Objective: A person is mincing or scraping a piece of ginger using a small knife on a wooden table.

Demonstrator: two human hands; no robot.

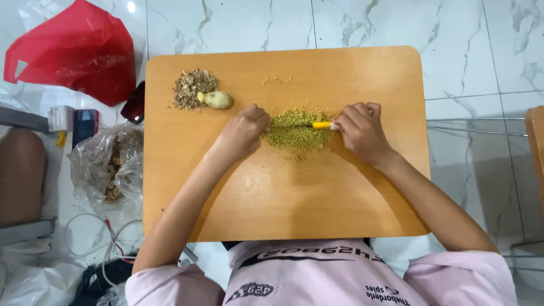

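I am pinching the yellow-handled knife [321, 125] in my right hand [360, 131], its blade lying across the chopped ginger pile [296, 132]. My left hand [245, 129] is pressing curled fingers at the pile's left edge. All is sitting mid-frame on the wooden desk [283, 192], over a marble floor [464, 51].

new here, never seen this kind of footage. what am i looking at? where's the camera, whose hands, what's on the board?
There is no machine: a person works with two bare hands. The single picture comes from a camera worn on that person's head, looking straight down, so their pink shirt fills the bottom edge.

The surface is a small wooden table standing on a marble tile floor. In its middle lies a pile of finely chopped yellow-green bits. The right hand grips a knife with a yellow handle laid across the pile. The left hand is closed at the other end, apparently on the blade tip, which is hidden.

Further back sit a whole ginger-like piece and a brownish heap of scraps. On the floor: a red plastic bag and a clear bag.
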